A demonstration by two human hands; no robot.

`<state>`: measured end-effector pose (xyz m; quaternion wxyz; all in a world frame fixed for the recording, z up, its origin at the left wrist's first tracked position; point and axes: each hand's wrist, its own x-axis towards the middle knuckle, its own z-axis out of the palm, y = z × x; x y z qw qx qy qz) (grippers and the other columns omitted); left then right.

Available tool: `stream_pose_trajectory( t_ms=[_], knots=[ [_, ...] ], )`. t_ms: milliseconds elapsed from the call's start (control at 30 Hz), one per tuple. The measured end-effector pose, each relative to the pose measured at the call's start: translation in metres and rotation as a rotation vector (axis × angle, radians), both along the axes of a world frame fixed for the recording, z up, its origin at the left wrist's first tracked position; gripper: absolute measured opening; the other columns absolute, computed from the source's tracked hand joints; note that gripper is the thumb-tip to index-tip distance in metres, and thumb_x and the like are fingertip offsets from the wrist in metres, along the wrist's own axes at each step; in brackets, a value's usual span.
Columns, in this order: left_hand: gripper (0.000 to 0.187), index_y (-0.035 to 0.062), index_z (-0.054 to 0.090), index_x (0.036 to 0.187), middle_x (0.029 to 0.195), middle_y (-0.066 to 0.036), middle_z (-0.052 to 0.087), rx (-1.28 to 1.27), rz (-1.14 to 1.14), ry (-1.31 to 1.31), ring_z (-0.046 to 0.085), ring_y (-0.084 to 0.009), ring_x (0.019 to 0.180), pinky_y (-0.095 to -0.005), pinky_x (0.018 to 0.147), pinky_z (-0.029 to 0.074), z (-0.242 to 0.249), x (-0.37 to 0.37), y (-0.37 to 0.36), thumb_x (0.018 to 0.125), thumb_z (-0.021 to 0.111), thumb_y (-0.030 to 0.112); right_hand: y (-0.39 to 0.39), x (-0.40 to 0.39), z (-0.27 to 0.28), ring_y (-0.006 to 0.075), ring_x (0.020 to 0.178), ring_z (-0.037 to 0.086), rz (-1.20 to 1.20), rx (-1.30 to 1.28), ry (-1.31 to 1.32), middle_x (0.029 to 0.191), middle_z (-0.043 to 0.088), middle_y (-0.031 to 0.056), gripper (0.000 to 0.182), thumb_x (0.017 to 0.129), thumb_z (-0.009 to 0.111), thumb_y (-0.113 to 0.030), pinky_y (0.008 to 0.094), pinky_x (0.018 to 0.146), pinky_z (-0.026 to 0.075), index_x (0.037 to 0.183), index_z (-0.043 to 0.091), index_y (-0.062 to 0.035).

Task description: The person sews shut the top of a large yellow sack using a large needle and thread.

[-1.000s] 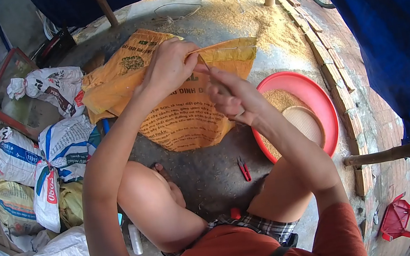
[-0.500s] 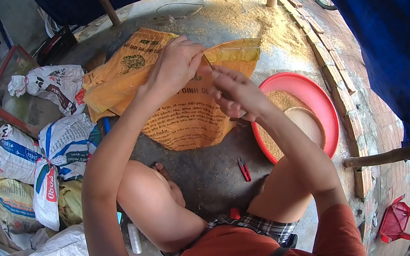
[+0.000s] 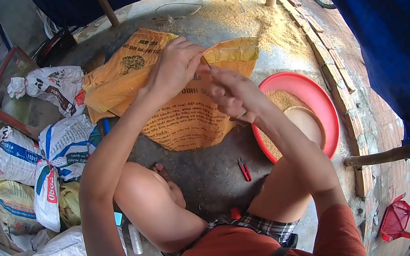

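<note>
An orange printed sack (image 3: 188,122) lies across the floor in front of me, its yellow folded edge (image 3: 238,53) raised at the right. My left hand (image 3: 178,64) is closed on the sack near that edge. Close to its right, my right hand (image 3: 231,91) has its fingers curled around a thin dark item, perhaps a needle, at the fold; most of it is hidden. Red-handled snips (image 3: 245,169) lie on the floor between my knees, apart from both hands.
A red round tray (image 3: 327,107) with grain and a round sieve (image 3: 305,125) sits at the right. Filled white sacks (image 3: 11,152) are stacked at the left. Bricks (image 3: 327,61) line the right side. Loose husks (image 3: 275,29) cover the floor ahead. A red stool (image 3: 396,218) stands lower right.
The sack's raised right edge has shifted slightly left and down. My right hand has turned a little, its fingers still curled. My left hand has hardly moved.
</note>
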<state>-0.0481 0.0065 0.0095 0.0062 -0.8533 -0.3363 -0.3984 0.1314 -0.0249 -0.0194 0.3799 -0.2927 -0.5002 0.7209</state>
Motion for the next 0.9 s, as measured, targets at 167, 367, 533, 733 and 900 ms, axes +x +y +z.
stream_pose_trajectory(
  t_ms=[167, 367, 533, 733, 900],
  knots=[
    [0.015, -0.0039, 0.064, 0.089, 0.078, -0.014, 0.062, -0.001, 0.007, 0.0, 0.056, -0.0293, 0.077, -0.0368, 0.07, 0.046, 0.0, 0.001, -0.001, 0.076, 0.058, 0.0, -0.007, -0.001, 0.016, 0.0078, 0.037, 0.041, 0.142, -0.502, 0.339, 0.055, 0.043, -0.0001, 0.031, 0.096, 0.04, -0.021, 0.0221, 0.032, 0.032, 0.118, 0.045, -0.0001],
    [0.015, -0.0038, 0.064, 0.089, 0.078, -0.014, 0.062, -0.004, 0.009, 0.003, 0.056, -0.0289, 0.078, -0.0363, 0.069, 0.046, -0.002, 0.007, -0.002, 0.076, 0.058, 0.0, -0.007, -0.01, -0.007, 0.008, 0.038, 0.043, -0.203, 0.535, -0.513, 0.067, 0.049, 0.0043, 0.029, 0.097, 0.036, -0.019, 0.023, 0.032, 0.033, 0.118, 0.043, -0.001],
    [0.016, -0.0028, 0.064, 0.09, 0.078, -0.013, 0.062, 0.011, -0.011, -0.006, 0.056, -0.0279, 0.075, -0.0358, 0.066, 0.046, -0.004, 0.006, -0.004, 0.076, 0.059, 0.001, -0.015, -0.005, 0.019, 0.0061, 0.035, 0.034, -0.005, -0.261, 0.043, 0.061, 0.042, 0.0008, 0.024, 0.097, 0.04, -0.022, 0.0214, 0.03, 0.028, 0.099, 0.049, -0.0004],
    [0.014, -0.0021, 0.064, 0.088, 0.074, -0.013, 0.061, -0.028, -0.07, -0.041, 0.058, -0.0267, 0.072, -0.0346, 0.066, 0.046, -0.004, 0.021, -0.007, 0.076, 0.059, 0.001, 0.008, 0.001, 0.004, 0.0041, 0.038, 0.033, 0.065, -0.337, 0.272, 0.061, 0.043, -0.0001, 0.029, 0.097, 0.043, -0.028, 0.0204, 0.031, 0.027, 0.08, 0.044, -0.0042],
    [0.014, -0.0038, 0.059, 0.089, 0.081, -0.015, 0.061, -0.287, -0.028, -0.04, 0.057, -0.0284, 0.081, -0.0367, 0.074, 0.046, 0.009, 0.017, -0.008, 0.075, 0.059, 0.002, -0.003, -0.006, 0.007, 0.0062, 0.039, 0.037, -0.089, -0.255, 0.134, 0.065, 0.049, 0.0022, 0.022, 0.094, 0.048, -0.025, 0.0209, 0.033, 0.032, 0.088, 0.046, -0.0038]
  ],
)
